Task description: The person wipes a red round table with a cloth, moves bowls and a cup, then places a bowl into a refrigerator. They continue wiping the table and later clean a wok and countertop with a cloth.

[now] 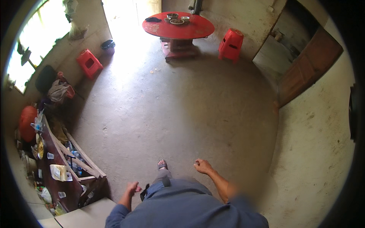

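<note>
My left hand [133, 188] hangs beside my hip, fingers loosely curled, with nothing seen in it. It is nearest to the dark wooden cabinet [54, 148] on the left, apart from it. Over the concrete floor [182, 114] is my right hand [203, 166], held forward of my body with bent fingers and nothing visible between them. One sandalled foot [162, 164] shows ahead of me. Far in front stands a round red table [196, 30], bearing a plate of food [176, 21], several bowls [172, 16] and a dark cloth-like item [153, 19].
Red plastic stools stand at right [231, 44] and left [89, 63], with a lined bin [108, 46] beyond the left one. An open wooden door [310, 65] is at right. Plastic bottles [75, 162] lie within the cabinet's frame; a packet [60, 172] and cups rest on its top.
</note>
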Tool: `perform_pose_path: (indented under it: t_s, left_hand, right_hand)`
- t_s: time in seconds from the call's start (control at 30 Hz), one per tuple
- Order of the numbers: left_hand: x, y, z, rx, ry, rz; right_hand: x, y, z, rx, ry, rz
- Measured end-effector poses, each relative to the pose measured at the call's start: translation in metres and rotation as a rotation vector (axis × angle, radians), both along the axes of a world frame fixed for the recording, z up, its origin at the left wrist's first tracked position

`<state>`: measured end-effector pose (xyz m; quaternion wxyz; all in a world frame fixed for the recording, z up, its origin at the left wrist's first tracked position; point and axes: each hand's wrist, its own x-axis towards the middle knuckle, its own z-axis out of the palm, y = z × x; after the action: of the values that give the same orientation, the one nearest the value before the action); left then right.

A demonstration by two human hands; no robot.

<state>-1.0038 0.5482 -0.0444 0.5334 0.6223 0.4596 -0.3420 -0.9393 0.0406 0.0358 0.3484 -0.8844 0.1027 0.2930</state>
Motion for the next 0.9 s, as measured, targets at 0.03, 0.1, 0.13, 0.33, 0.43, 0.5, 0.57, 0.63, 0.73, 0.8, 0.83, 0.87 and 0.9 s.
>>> perform_pose_path:
  t_s: [0.03,0.1,0.13,0.33,0.43,0.5,0.57,0.63,0.73,0.8,0.83,0.87,0.9]
  left_hand:
    - [0.032,0.002,-0.002,0.003,0.015,-0.021]
    - [0.105,0.002,-0.002,0.138,-0.122,-0.204]
    - [0.144,-0.001,-0.003,0.13,-0.166,-0.239]
    - [0.326,-0.098,0.016,0.259,-0.305,-0.724]
    - [0.383,-0.178,0.039,0.238,-0.362,-0.812]
    - [0.404,-0.224,0.049,0.125,-0.332,-0.759]
    - [0.418,-0.262,0.056,0.018,-0.341,-0.673]
    - [0.42,-0.285,0.059,-0.031,-0.303,-0.569]
    - [0.426,-0.298,0.065,-0.072,-0.151,-0.476]
    - [0.434,-0.297,0.069,-0.05,-0.158,-0.409]
    - [0.439,-0.297,0.07,-0.018,-0.134,-0.382]
    - [0.445,-0.296,0.071,0.002,-0.154,-0.357]
    - [0.451,-0.295,0.072,-0.002,-0.169,-0.3]
  right_hand:
    - [0.007,-0.005,-0.003,-0.017,0.001,-0.033]
    - [0.016,-0.019,-0.008,-0.027,-0.006,-0.162]
    - [0.018,-0.026,-0.011,-0.03,0.009,-0.25]
    - [-0.013,-0.077,-0.038,-0.07,0.053,-0.569]
    - [-0.021,-0.105,-0.062,-0.076,0.251,-0.714]
    - [-0.012,-0.123,-0.077,-0.109,0.288,-0.544]
    - [0.025,-0.152,-0.09,-0.102,0.312,-0.431]
    - [0.058,-0.176,-0.091,-0.049,0.373,-0.432]
    - [0.139,-0.231,-0.083,0.211,0.327,-0.542]
    - [0.207,-0.262,-0.079,0.112,0.2,-0.546]
    - [0.236,-0.28,-0.072,0.088,0.079,-0.481]
    - [0.276,-0.297,-0.067,0.027,0.006,-0.437]
    - [0.313,-0.307,-0.059,0.015,-0.046,-0.43]
